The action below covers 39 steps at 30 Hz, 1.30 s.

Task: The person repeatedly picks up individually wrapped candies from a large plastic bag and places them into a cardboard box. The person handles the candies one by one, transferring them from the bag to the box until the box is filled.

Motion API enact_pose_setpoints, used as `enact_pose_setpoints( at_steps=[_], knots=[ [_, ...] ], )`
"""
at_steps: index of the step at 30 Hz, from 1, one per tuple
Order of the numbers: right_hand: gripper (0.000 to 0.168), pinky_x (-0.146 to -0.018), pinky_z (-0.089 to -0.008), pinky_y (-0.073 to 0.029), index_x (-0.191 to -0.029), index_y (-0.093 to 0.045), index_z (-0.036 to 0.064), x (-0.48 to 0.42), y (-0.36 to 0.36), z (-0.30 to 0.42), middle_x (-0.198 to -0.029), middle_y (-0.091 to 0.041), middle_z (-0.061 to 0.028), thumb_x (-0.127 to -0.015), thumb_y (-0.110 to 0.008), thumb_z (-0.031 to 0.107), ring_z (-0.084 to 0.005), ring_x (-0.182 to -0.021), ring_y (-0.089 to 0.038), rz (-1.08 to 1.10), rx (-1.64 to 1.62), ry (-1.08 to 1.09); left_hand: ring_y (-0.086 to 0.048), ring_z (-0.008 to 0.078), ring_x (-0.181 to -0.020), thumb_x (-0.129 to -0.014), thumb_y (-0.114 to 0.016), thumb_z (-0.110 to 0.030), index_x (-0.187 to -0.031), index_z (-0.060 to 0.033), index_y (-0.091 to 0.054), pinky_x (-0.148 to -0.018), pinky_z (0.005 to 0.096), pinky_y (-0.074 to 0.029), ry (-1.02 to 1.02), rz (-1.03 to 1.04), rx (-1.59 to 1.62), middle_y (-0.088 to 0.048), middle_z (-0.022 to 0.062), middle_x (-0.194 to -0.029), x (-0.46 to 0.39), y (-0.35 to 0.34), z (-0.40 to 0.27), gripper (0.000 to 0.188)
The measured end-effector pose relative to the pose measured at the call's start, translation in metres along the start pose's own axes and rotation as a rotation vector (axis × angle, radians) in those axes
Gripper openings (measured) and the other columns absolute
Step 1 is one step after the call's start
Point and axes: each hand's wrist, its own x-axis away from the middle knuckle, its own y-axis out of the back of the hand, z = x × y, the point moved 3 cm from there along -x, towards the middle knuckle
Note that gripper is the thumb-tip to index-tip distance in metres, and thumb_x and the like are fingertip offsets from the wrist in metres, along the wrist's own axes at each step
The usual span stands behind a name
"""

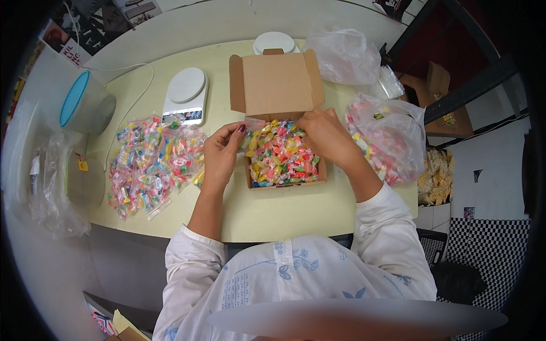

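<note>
In front of me an open cardboard box [279, 85] is filled with wrapped candies [283, 157] in many colours, its lid standing up at the back. My left hand [225, 138] pinches a small clear plastic zip bag [254, 123] at the box's left rear corner. Some candy shows in the lower part of that bag, partly behind my fingers. My right hand [322, 130] reaches over the box's right rear edge, with its curled fingers at the candies. Its fingertips are hidden, so whether it holds a candy cannot be told.
Many small filled candy bags [155, 164] lie in a heap to the left. Behind them stands a white digital kitchen scale [185, 91], with a second scale [275, 42] behind the box. A large plastic bag of candies [388, 140] sits right; a lidded tub [89, 104] leans at far left.
</note>
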Motion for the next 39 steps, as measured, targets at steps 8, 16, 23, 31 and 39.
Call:
enact_pose_setpoints(
  at_steps=[8, 16, 23, 31, 39],
  knots=[
    [0.017, -0.085, -0.0426, -0.038, -0.091, -0.068, 0.004, -0.002, 0.013, -0.001, -0.087, -0.065, -0.0101, -0.077, -0.058, 0.001, -0.0285, -0.092, -0.059, 0.006, -0.197, -0.064, -0.055, 0.0043, -0.080, -0.093, -0.059, -0.010, -0.105, 0.0032, -0.066, -0.070, 0.0187, -0.043, 0.011, 0.018, -0.013, -0.066, 0.0006, -0.090, 0.002, -0.001, -0.002, 0.020],
    [0.029, -0.087, -0.0402, -0.036, -0.104, -0.063, 0.002, -0.007, -0.021, 0.009, -0.092, -0.063, -0.0104, -0.075, -0.059, -0.001, -0.0261, -0.100, -0.055, -0.095, 0.048, 0.038, -0.057, 0.0048, -0.083, -0.093, -0.059, -0.010, -0.107, 0.0030, -0.066, -0.073, 0.0195, -0.045, 0.017, 0.016, -0.011, -0.067, 0.0017, -0.092, 0.002, -0.002, -0.001, 0.020],
    [0.031, -0.087, -0.0395, -0.041, -0.108, -0.062, 0.002, -0.005, 0.014, 0.008, -0.098, -0.064, -0.0119, -0.077, -0.057, -0.002, -0.0270, -0.102, -0.054, 0.118, -0.440, -0.033, -0.057, 0.0054, -0.083, -0.093, -0.059, -0.010, -0.106, 0.0033, -0.066, -0.073, 0.0199, -0.046, 0.017, -0.007, -0.065, -0.067, 0.0018, -0.092, 0.004, -0.004, -0.006, 0.020],
    [0.020, -0.084, -0.0401, -0.042, -0.095, -0.065, 0.002, -0.009, -0.002, -0.002, -0.094, -0.063, -0.0095, -0.077, -0.058, -0.003, -0.0277, -0.099, -0.055, -0.119, -0.094, 0.068, -0.057, 0.0056, -0.084, -0.093, -0.058, -0.009, -0.107, 0.0034, -0.066, -0.074, 0.0198, -0.046, 0.021, 0.019, -0.021, -0.067, 0.0020, -0.092, 0.004, -0.003, -0.002, 0.020],
    [0.016, -0.085, -0.0376, -0.040, -0.088, -0.064, 0.004, -0.012, -0.027, 0.008, -0.090, -0.060, -0.0089, -0.074, -0.059, 0.000, -0.0256, -0.096, -0.053, -0.183, 0.043, 0.072, -0.058, 0.0060, -0.084, -0.092, -0.060, -0.009, -0.106, 0.0039, -0.066, -0.074, 0.0206, -0.047, 0.015, 0.011, 0.005, -0.068, 0.0031, -0.093, 0.004, -0.003, 0.001, 0.020]
  ],
)
